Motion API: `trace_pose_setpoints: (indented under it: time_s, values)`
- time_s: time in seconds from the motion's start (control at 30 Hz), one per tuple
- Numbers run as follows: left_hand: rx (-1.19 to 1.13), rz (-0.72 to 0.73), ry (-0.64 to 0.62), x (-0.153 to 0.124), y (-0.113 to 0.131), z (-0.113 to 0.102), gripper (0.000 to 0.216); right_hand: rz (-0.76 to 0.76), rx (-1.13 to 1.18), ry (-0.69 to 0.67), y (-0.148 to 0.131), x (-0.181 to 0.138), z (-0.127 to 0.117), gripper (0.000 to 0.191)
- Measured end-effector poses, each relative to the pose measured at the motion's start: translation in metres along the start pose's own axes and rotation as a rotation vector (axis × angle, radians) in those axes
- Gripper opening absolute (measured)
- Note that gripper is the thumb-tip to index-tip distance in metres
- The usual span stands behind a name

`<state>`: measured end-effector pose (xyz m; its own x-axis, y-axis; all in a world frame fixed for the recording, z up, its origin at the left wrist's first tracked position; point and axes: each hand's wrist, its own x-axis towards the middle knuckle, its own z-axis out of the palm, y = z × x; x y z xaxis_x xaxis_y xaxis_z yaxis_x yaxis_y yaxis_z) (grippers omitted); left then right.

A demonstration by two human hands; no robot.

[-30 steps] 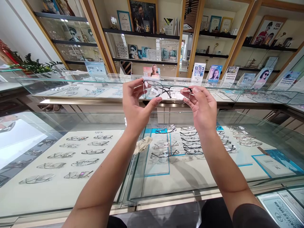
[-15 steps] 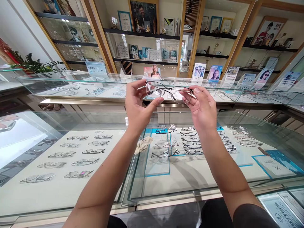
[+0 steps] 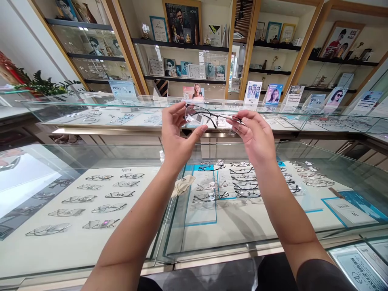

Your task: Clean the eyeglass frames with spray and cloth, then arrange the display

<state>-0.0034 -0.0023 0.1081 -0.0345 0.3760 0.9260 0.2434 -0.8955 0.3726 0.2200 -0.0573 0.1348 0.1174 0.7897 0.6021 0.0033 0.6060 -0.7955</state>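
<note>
A pair of eyeglasses (image 3: 214,116) with a dark thin frame and clear lenses is held up above the glass counter. My left hand (image 3: 178,131) grips its left end with the fingers, the thumb stretched out below the left lens. At the other end, my right hand (image 3: 257,135) pinches the frame near the hinge between thumb and fingers. The fingers partly hide the temples. Beneath my hands, a beige cloth (image 3: 183,185) lies crumpled on the counter top beside my left forearm.
The glass display case (image 3: 194,238) in front of me holds several rows of eyeglasses (image 3: 210,196). Across the gap, a second glass counter (image 3: 145,128) carries upright advertising cards (image 3: 253,92). Wooden shelves (image 3: 182,45) with framed pictures line the wall. A plant (image 3: 41,84) stands at left.
The eyeglasses have tilted slightly, their right end dipping and shifting a little left together with my right hand. My left hand has hardly moved.
</note>
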Motion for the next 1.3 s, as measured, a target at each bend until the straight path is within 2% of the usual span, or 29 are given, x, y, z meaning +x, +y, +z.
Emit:
trace_pose_setpoints:
  time_s: [0.07,0.17,0.27,0.37,0.5,0.77,0.9,1.1,1.17,1.2,1.23,1.3]
  values:
    - [0.019,0.015,-0.022,0.001,0.001,-0.003,0.078,0.004,-0.042,-0.043,-0.001,0.003,-0.011,0.022]
    - [0.084,0.055,-0.109,0.003,0.004,-0.007,0.078,-0.073,-0.161,-0.085,-0.004,0.006,-0.021,0.012]
    - [0.175,0.109,-0.226,0.004,0.011,-0.008,0.074,-0.151,-0.271,-0.182,-0.004,0.006,-0.021,0.009]
    - [0.215,0.162,-0.285,0.003,0.016,-0.007,0.074,-0.159,-0.326,-0.243,-0.002,0.006,-0.016,0.007]
    - [0.178,0.175,-0.306,0.002,0.018,-0.005,0.076,-0.136,-0.326,-0.294,0.000,0.007,-0.015,0.012]
    - [-0.088,-0.009,-0.361,-0.001,0.019,-0.005,0.072,0.075,-0.195,-0.466,-0.001,0.007,-0.018,0.029]
    - [-0.148,-0.014,-0.393,-0.001,0.017,-0.007,0.072,0.123,-0.132,-0.533,-0.002,0.006,-0.020,0.032]
    - [-0.130,0.010,-0.428,-0.002,0.023,-0.007,0.076,0.134,-0.167,-0.541,-0.005,0.004,-0.021,0.031]
    - [-0.059,0.017,-0.383,-0.006,0.024,-0.002,0.082,0.121,-0.200,-0.487,-0.004,0.003,-0.021,0.028]
    - [-0.012,0.019,-0.315,-0.011,0.024,0.001,0.083,0.115,-0.224,-0.457,-0.003,0.003,-0.021,0.026]
    - [0.037,0.020,-0.214,-0.017,0.024,0.004,0.080,0.112,-0.248,-0.433,-0.001,0.003,-0.021,0.025]
    - [0.122,0.017,0.024,-0.034,0.026,0.010,0.060,0.114,-0.285,-0.409,0.007,0.001,-0.019,0.022]
